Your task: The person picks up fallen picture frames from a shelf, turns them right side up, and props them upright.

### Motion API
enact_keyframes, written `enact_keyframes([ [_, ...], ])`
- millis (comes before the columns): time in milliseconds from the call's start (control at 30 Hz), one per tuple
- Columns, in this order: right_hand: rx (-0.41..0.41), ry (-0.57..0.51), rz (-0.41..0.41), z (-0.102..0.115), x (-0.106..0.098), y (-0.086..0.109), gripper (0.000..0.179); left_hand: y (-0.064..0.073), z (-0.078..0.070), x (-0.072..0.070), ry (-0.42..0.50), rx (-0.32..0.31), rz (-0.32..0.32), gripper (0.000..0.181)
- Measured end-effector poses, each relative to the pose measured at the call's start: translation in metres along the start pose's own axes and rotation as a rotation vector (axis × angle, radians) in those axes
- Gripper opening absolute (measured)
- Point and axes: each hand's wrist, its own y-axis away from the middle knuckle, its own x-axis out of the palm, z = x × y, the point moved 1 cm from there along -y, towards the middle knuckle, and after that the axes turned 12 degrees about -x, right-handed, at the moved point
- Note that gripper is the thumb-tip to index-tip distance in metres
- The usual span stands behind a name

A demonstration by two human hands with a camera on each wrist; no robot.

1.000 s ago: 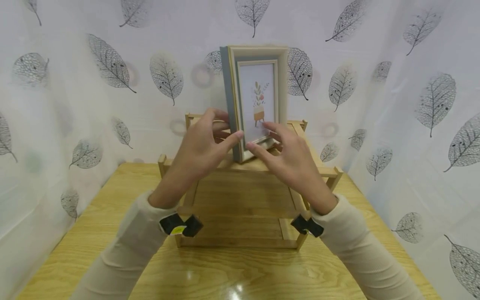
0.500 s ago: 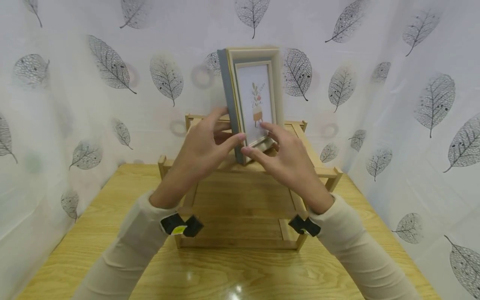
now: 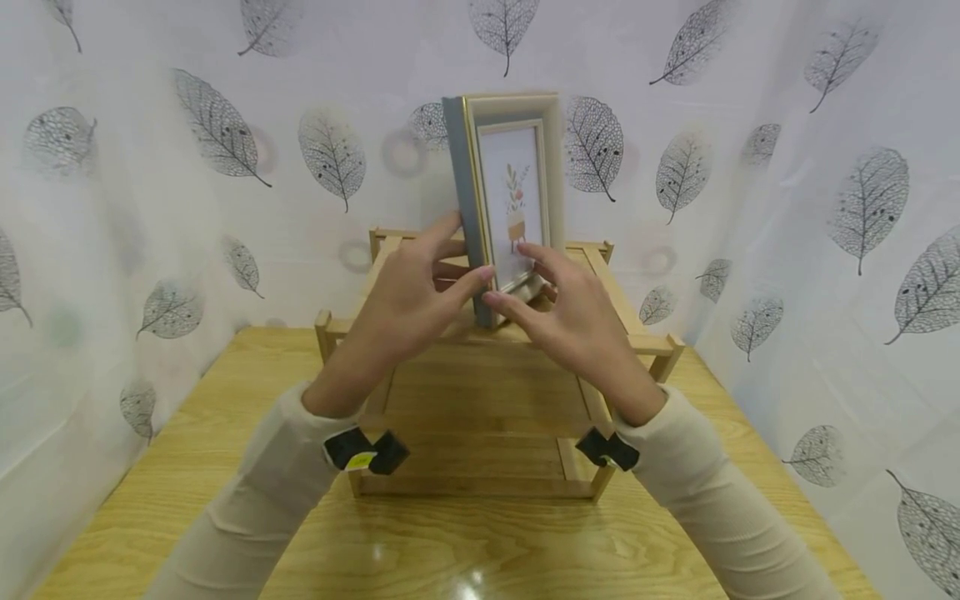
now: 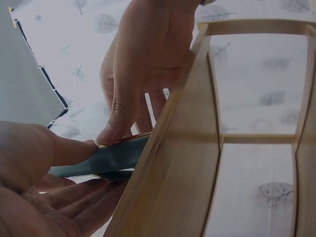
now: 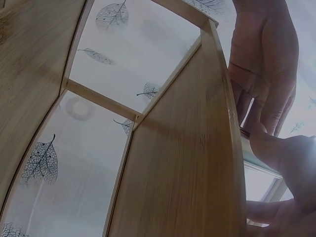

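A deep picture frame [image 3: 501, 196] with a blue-grey side, gold edge and cream front stands slightly tilted over the wooden rack's top, turned to the right. Behind its glass is a drawing of a potted plant. My left hand [image 3: 405, 292] grips the frame's left side, thumb at the front edge and fingers behind. With thumb at the lower left corner and index fingertip on the glass, my right hand [image 3: 581, 312] touches the front. In the left wrist view, both thumbs meet the blue-grey side [image 4: 118, 155] near its gold edge. Rack boards hide part of the frame in both wrist views.
The two-tier wooden rack [image 3: 487, 379] stands on a wood-grain table [image 3: 450, 542], its corner posts [image 3: 324, 329] rising above the top tier. A white curtain [image 3: 405, 50] with a leaf print surrounds the table at the back and sides.
Over the last second the frame has turned on its base, its right edge swinging back and left. Both hands have shifted slightly with it and keep contact.
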Motion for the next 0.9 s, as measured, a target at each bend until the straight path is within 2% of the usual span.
enact_keyframes([
  [200,0.003,-0.025,0.001,-0.0001,0.0000,-0.0002,0.070,-0.0009,0.0002,0.0022,-0.019,0.014,-0.006,0.061],
  [567,0.013,-0.084,0.007,-0.0015,-0.0004,-0.0005,0.071,-0.0013,-0.0021,0.0055,0.004,0.027,0.005,0.063],
  [900,-0.003,-0.173,0.016,-0.0022,-0.0024,-0.0005,0.066,-0.0008,-0.0044,0.0090,-0.008,0.037,-0.001,0.060],
])
